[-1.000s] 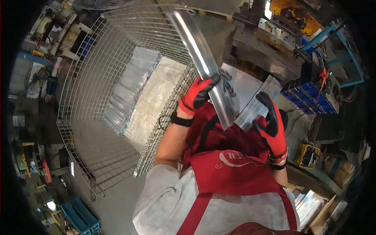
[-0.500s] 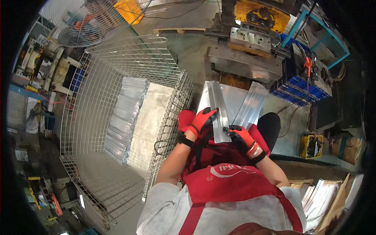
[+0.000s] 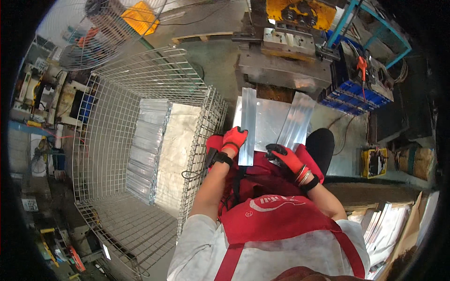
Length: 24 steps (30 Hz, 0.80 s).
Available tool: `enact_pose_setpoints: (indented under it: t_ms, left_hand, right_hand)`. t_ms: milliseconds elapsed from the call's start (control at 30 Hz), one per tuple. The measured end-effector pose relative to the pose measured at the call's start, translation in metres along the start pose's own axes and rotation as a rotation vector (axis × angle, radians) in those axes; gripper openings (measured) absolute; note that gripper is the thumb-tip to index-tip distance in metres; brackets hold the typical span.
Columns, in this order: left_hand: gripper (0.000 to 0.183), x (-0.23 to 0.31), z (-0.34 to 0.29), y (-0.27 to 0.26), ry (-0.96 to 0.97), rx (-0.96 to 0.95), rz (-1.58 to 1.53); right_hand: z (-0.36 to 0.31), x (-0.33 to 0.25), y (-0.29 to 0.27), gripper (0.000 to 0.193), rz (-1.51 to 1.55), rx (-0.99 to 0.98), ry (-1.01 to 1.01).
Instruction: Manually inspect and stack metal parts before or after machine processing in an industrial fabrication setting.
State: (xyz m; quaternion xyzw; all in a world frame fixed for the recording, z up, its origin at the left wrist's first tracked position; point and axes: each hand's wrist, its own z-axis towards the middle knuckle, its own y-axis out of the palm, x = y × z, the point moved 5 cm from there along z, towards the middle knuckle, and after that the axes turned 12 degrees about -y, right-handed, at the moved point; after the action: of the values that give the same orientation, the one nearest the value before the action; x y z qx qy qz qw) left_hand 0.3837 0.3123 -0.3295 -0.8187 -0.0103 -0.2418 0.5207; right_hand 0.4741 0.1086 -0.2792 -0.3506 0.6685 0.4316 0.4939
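My left hand [image 3: 236,139], in a red glove with black fingertips, is closed on the left edge of a long ribbed metal profile [image 3: 248,117]. The strip points away from me above my lap, over a flat metal surface [image 3: 266,124]. My right hand [image 3: 285,158], gloved alike, is off that strip, its fingers loosely bent and apart with nothing seen in them. It is nearest the lower end of further ribbed metal profiles [image 3: 296,119], which lie slanted on the right of the surface.
At my left stands a wire mesh basket [image 3: 108,145] with stacked metal profiles [image 3: 149,150] and a pale sheet [image 3: 179,154]. A machine with a metal block [image 3: 288,43] is ahead. Blue crates [image 3: 358,96] stand right of it, a yellow bin [image 3: 374,163] farther right.
My right hand has let go of the profile and sits slightly right of it. My left hand has shifted the profile left and turned it straighter. The whole view has shifted a little.
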Motion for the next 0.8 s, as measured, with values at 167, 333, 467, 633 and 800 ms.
enact_pose_setpoints:
  t_ms: [167,333,467,633,800]
  left_hand:
    - [0.040,0.032,-0.023,-0.025,0.115,0.068,0.249]
    - [0.048,0.048,-0.036,-0.039,0.188,0.083,0.203]
    - [0.060,0.097,-0.085,-0.004,0.376,-0.081,0.151]
    - [0.084,0.123,-0.123,0.056,0.405,-0.301,0.379]
    - [0.092,0.116,-0.106,0.061,0.429,-0.392,0.306]
  right_hand:
    - [-0.008,-0.025,-0.016,0.027,0.051,0.097,-0.080]
    - [-0.027,-0.047,-0.034,0.026,-0.018,0.207,-0.160]
    - [-0.038,-0.049,-0.041,0.025,0.024,0.289,-0.192]
    - [-0.054,-0.053,-0.049,0.024,-0.020,0.342,-0.210]
    - [-0.065,-0.065,-0.055,0.023,-0.024,0.352,-0.251]
